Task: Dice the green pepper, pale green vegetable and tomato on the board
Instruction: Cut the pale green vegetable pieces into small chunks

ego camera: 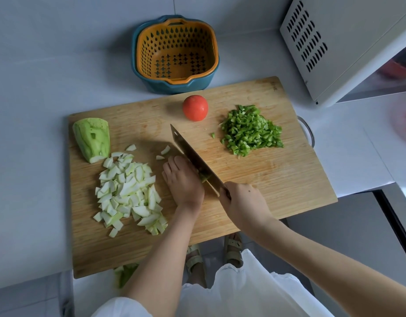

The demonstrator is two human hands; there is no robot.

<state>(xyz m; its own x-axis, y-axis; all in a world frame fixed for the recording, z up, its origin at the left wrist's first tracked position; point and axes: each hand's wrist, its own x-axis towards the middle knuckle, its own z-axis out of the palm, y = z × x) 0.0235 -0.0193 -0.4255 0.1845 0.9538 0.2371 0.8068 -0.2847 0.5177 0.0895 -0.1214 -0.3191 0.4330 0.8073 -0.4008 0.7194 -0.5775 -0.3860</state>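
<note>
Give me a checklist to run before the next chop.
1. Right hand grips the knife handle: ok.
2. Left hand clear of the blade: not ok, it lies right beside the blade and its fingers look untucked.
3. Piece under the blade: cannot tell, only a green scrap shows between hand and knife.
4. Board fully supported: not ok, its near edge overhangs the counter.
5. Tomato out of the knife's way: ok, whole, at the far edge.
6. Pepper pile clear of the cutting spot: ok.
</note>
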